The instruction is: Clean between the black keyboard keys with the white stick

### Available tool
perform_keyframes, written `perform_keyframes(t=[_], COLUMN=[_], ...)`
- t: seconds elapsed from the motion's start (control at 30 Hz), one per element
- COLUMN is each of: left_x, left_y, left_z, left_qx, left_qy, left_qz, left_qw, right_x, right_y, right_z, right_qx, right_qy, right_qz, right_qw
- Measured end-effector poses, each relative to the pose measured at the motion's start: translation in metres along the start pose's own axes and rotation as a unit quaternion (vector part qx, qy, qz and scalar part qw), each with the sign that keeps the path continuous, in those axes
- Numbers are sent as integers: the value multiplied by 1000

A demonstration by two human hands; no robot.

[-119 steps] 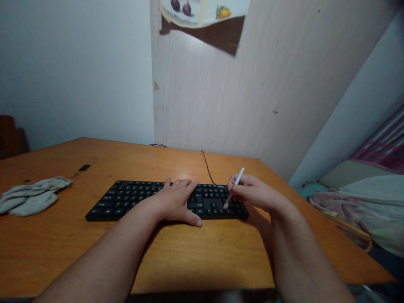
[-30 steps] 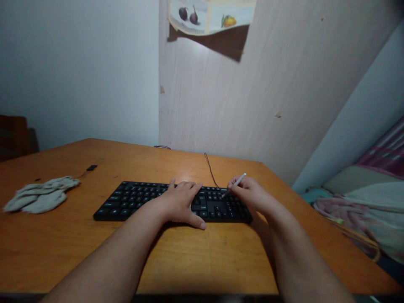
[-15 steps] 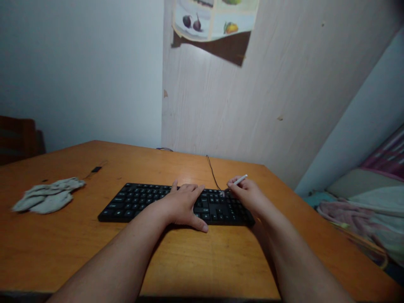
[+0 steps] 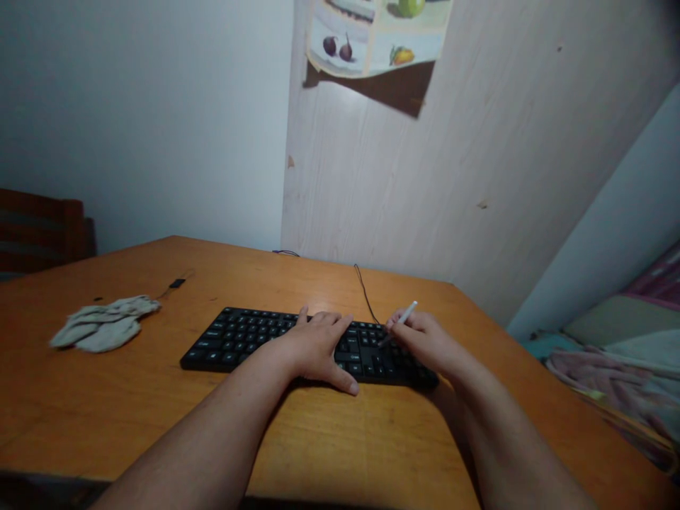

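A black keyboard (image 4: 234,340) lies on the wooden table (image 4: 319,439). Across its middle rests my left hand (image 4: 317,348), fingers spread, thumb over the near edge, holding nothing. My right hand (image 4: 419,336) is closed around a thin white-handled tool (image 4: 408,312) above the keyboard's right part. The tool slants down to the left, its dark tip among the keys near the arrow and navigation block. Whether the tip touches a key cannot be made out. Some keys are hidden under both hands.
Crumpled grey-white gloves (image 4: 106,324) lie at the left, with a small black object (image 4: 177,283) behind them. A black cable (image 4: 364,287) runs behind the keyboard. A wooden chair (image 4: 42,227) stands far left; bedding (image 4: 610,375) is at the right.
The tool is more upright, and its tip has come from the keyboard's back edge toward me, onto the keys. My left hand stays on the keyboard. The whole view has shifted slightly.
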State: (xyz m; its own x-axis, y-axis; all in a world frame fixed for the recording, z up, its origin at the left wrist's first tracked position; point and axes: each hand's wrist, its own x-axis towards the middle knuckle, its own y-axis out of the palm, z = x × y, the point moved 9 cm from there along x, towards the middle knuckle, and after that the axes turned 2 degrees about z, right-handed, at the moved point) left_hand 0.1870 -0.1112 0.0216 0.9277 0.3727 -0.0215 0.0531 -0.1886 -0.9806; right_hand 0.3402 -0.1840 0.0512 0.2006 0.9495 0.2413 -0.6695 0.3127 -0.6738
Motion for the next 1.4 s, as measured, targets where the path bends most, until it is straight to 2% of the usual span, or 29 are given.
perform_keyframes(t=[0.23, 0.3, 0.37, 0.5, 0.7, 0.83, 0.97, 1.1, 1.17, 1.27, 1.33, 1.4], left_x=[1, 2, 2, 2, 1, 1, 0, 1, 1, 1, -1, -2], left_y=[1, 2, 3, 3, 1, 1, 1, 1, 2, 2, 1, 0], left_z=[1, 2, 2, 1, 2, 1, 0, 0, 1, 2, 2, 1], left_qx=[0, 0, -1, -4, -1, 1, -6, -8, -5, -3, -6, -12], left_qy=[2, 2, 3, 8, 5, 4, -3, 3, 2, -1, 3, 6], left_qz=[1, 0, -1, -6, -5, 1, 4, -2, -2, -1, -4, -8], left_qw=[1000, 1000, 1000, 1000, 1000, 1000, 1000, 1000, 1000, 1000, 1000, 1000], right_x=[-13, -14, -11, -1, 6, 4, -1, 0, 1, 0, -3, -2], right_y=[16, 21, 20, 7, -12, -23, -24, -9, -6, -22, -32, -31], right_z=[14, 12, 8, -2, -14, -18, -8, -3, -5, -9, -14, -19], right_qx=[119, 134, 121, 89, 59, 49, 77, 138, 109, 31, 38, 87], right_qy=[58, 70, 69, 49, 9, 24, 27, 44, 42, 27, 31, 42], right_qz=[113, 128, 98, -5, -120, -170, -173, -106, -95, -169, -214, -202], right_qw=[985, 980, 985, 995, 991, 984, 982, 984, 989, 985, 976, 975])
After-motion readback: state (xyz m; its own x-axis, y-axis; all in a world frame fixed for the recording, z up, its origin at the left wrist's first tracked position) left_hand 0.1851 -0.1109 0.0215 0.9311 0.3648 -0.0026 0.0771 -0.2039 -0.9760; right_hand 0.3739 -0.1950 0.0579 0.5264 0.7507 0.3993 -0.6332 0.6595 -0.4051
